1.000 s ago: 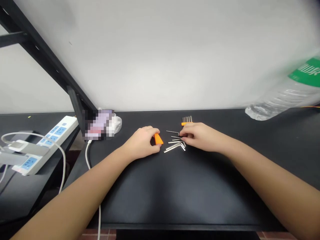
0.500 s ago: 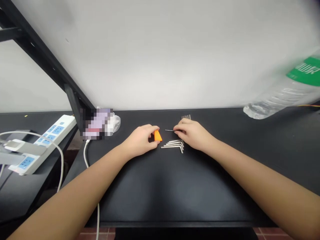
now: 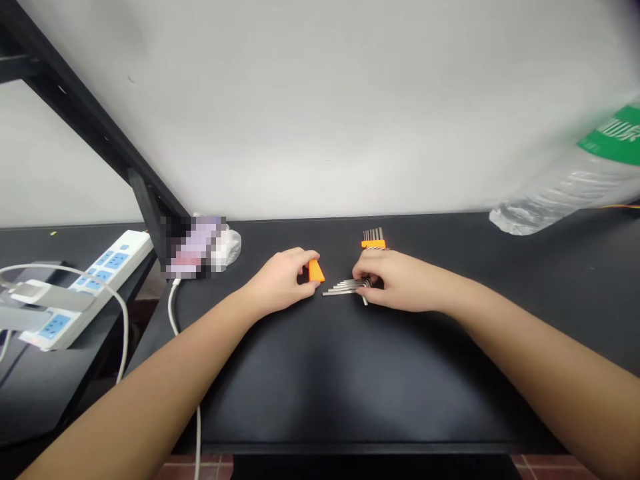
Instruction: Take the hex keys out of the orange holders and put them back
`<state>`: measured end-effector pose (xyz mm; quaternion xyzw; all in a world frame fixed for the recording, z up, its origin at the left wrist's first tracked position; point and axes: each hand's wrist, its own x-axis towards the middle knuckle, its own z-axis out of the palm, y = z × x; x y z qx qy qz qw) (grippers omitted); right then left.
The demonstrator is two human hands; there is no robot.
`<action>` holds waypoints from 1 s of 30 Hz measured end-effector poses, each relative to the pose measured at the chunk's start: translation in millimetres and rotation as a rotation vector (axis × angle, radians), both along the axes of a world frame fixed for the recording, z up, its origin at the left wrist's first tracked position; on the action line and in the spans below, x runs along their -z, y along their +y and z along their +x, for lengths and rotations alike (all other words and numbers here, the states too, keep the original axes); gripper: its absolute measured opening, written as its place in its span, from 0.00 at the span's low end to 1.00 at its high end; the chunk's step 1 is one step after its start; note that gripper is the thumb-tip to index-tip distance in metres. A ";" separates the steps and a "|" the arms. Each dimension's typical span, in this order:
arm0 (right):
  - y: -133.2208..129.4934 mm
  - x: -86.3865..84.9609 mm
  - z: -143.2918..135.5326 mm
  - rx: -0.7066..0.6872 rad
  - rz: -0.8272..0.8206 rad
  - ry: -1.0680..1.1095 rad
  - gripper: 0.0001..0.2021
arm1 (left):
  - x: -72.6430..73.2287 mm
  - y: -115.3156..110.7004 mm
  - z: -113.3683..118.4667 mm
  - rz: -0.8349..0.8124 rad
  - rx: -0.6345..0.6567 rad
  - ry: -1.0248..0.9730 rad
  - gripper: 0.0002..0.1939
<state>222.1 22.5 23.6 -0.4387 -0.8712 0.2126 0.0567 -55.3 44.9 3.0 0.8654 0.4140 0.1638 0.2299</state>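
Note:
My left hand (image 3: 283, 281) rests on the black tabletop, thumb and fingers pinching a small orange hex key holder (image 3: 315, 271). To its right lies a fanned row of L-shaped silver hex keys (image 3: 343, 289), long arms pointing left. My right hand (image 3: 395, 279) is curled over their bent ends, thumb and fingertips closed about a hex key there; the fingers hide part of it. Just behind that hand stands a second orange holder (image 3: 373, 245) with several metal keys in it, its near part covered by the hand.
A pixelated phone-like item (image 3: 195, 247) and white plugged-in cable (image 3: 173, 307) lie at the left. Beyond are a white power strip (image 3: 113, 263) and a black metal frame (image 3: 95, 127). A large clear bottle (image 3: 555, 190) with a green label lies at the right, near the wall.
My right hand has come nearer and down to the bent ends of the keys. The thin key it held out leftward no longer shows there. The second holder is now uncovered. My left hand stays put.

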 end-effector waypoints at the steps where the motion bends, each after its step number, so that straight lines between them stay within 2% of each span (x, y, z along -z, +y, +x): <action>1: -1.3 -0.9 -0.2 0.002 -0.002 -0.013 0.03 | 0.2 0.2 -0.1 -0.006 -0.002 -0.009 0.24; 5: -1.0 0.4 -0.5 0.011 0.026 0.015 0.04 | -0.9 -0.6 -0.1 -0.085 -0.038 -0.115 0.24; 8: 0.4 4.1 -7.1 0.116 0.063 0.182 0.08 | -3.9 -5.1 3.1 -0.243 -0.039 -0.275 0.25; 11: -1.9 6.3 -19.7 0.207 -0.078 0.448 0.12 | -7.4 -12.2 9.1 -0.386 0.013 -0.438 0.26; 13: -4.7 6.6 -27.7 0.228 -0.225 0.585 0.12 | -9.0 -16.3 12.5 -0.408 0.057 -0.498 0.26; 17: -8.0 6.3 -35.9 0.311 -0.398 0.720 0.13 | -10.5 -20.1 15.0 -0.247 0.118 -0.449 0.24; 21: -6.3 9.2 -36.1 0.348 -0.438 0.772 0.14 | -10.4 -20.3 15.1 -0.022 0.152 -0.328 0.24; 25: -5.2 15.1 -36.4 0.385 -0.342 0.705 0.11 | -9.1 -19.1 15.5 0.022 0.155 -0.283 0.25; 27: -5.1 17.1 -36.8 0.365 -0.201 0.658 0.10 | -8.6 -18.6 15.6 0.019 0.144 -0.282 0.25; 30: -3.7 17.7 -35.9 0.251 0.082 0.588 0.08 | -8.1 -18.3 15.7 0.011 0.135 -0.296 0.25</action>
